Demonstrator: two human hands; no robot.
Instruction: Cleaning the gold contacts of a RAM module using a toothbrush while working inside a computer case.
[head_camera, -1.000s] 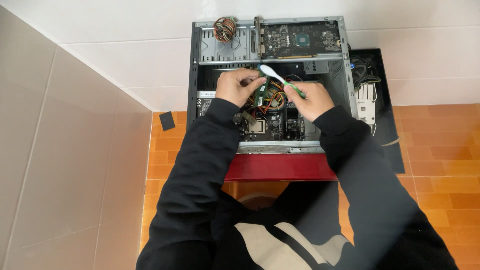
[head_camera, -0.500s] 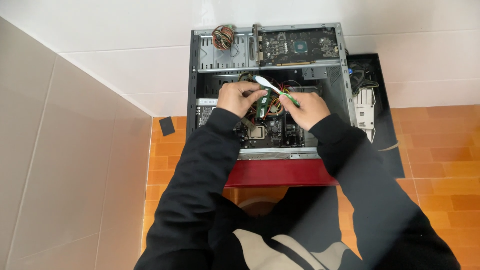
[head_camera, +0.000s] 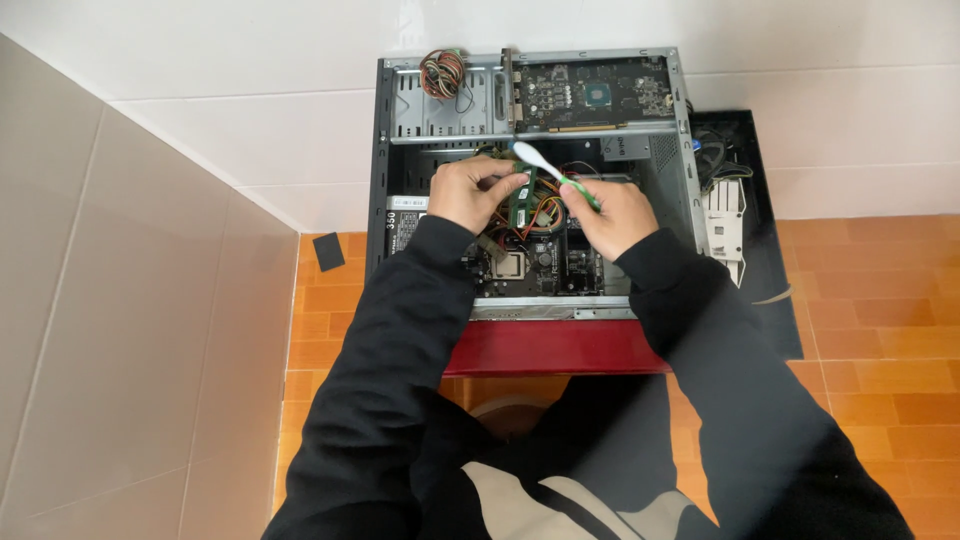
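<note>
Currently the left hand (head_camera: 470, 192) pinches a green memory module (head_camera: 521, 197) over the open computer case (head_camera: 530, 170) while the right hand (head_camera: 612, 212), closed around a white-and-green toothbrush (head_camera: 552, 172), sets bristles on it; cleaning appears underway, the module not yet reseated.

Orange tiled floor (head_camera: 880, 300) carries an open computer case (head_camera: 530, 290), black side panel (head_camera: 770, 300).
</note>
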